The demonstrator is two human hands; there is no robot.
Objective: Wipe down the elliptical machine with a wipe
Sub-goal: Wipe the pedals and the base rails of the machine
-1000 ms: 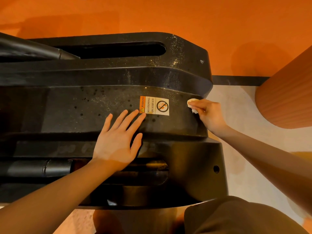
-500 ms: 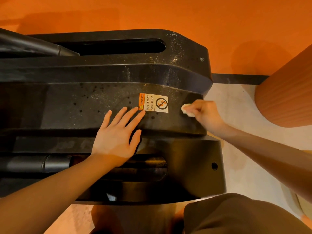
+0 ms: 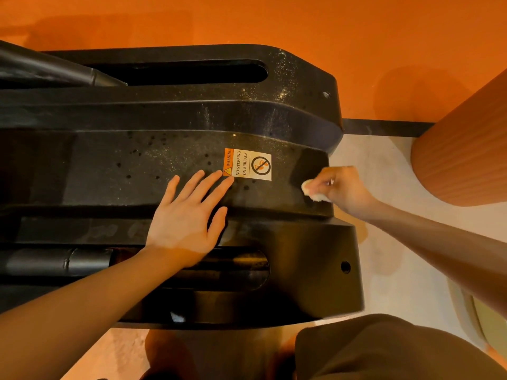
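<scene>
Fingers of the right hand (image 3: 347, 189) are pinching a small, soft, crumpled white wipe (image 3: 314, 192) against the rigid, dusty black plastic elliptical housing (image 3: 142, 165); the spread left hand (image 3: 189, 218) is pressing flat beside it.

Bare black shroud (image 3: 115, 171) lies open beyond the left hand's fingertips (image 3: 219, 174); the ribbed orange column (image 3: 466, 149) blocks rightward.
</scene>
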